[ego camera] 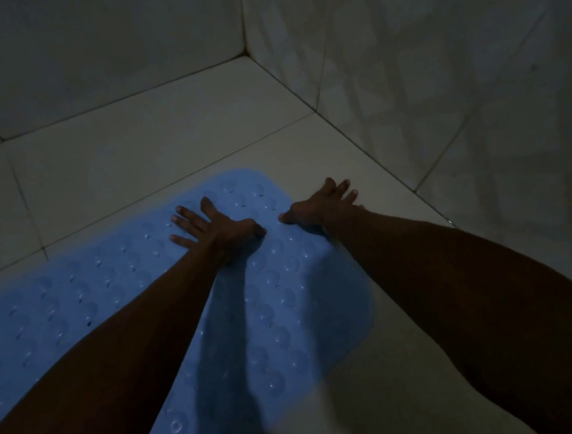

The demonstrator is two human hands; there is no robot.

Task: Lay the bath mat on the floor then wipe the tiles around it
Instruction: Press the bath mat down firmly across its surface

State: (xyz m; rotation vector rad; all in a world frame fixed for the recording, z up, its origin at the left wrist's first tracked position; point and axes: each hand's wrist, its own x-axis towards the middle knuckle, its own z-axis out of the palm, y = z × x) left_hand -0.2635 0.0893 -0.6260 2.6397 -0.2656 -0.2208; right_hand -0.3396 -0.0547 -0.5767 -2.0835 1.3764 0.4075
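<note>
A blue bath mat lies flat on the pale floor tiles, filling the lower left and middle of the frame. It has round bumps and small holes. The left hand is open, fingers spread, pressing flat on the mat near its far end. The right hand is open too, at the mat's right edge. The tiled wall stands close on the right. Both arms hide parts of the mat.
</note>
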